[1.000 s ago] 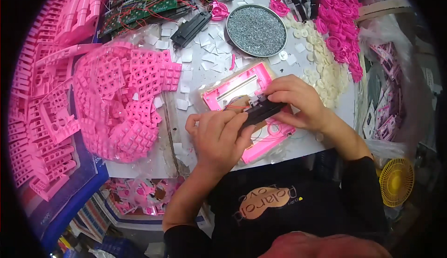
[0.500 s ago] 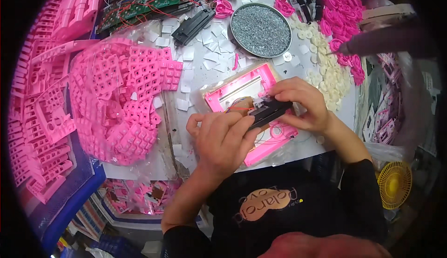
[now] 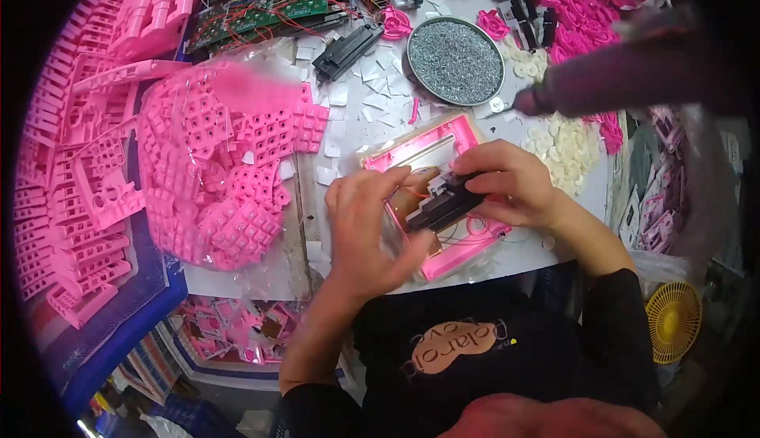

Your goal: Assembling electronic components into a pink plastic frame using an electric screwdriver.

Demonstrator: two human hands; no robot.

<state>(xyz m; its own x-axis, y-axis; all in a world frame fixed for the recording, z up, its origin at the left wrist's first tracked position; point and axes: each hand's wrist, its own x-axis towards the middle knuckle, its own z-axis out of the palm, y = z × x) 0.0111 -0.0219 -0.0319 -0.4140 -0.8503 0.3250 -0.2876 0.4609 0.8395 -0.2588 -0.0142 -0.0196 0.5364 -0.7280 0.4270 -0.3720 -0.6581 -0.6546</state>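
Observation:
A black oblong plastic module (image 3: pixel 445 205) with small metal parts on its top is held tilted over a pink plastic casing (image 3: pixel 450 265). My right hand (image 3: pixel 513 183) grips its upper right end between thumb and fingers. My left hand (image 3: pixel 366 228) is beside the module's lower left end, fingers and thumb spread apart. The casing lies on a clear plastic bag on the table, with a clear window strip, thin wires and a brown piece inside. The module and both hands hide part of the casing.
A round tray of small screws (image 3: pixel 457 60) stands behind the casing. Left is a bag of pink keypads (image 3: pixel 214 161); right, cream discs (image 3: pixel 566 153). A blurred, dark pen-shaped tool (image 3: pixel 617 78) hangs at upper right. Wired green circuit boards (image 3: pixel 269 11) and another black module (image 3: pixel 347 52) lie behind.
My left hand has let go of the black module and spread its fingers. My right hand still holds it. The view has shifted slightly, and the hanging tool appears farther left.

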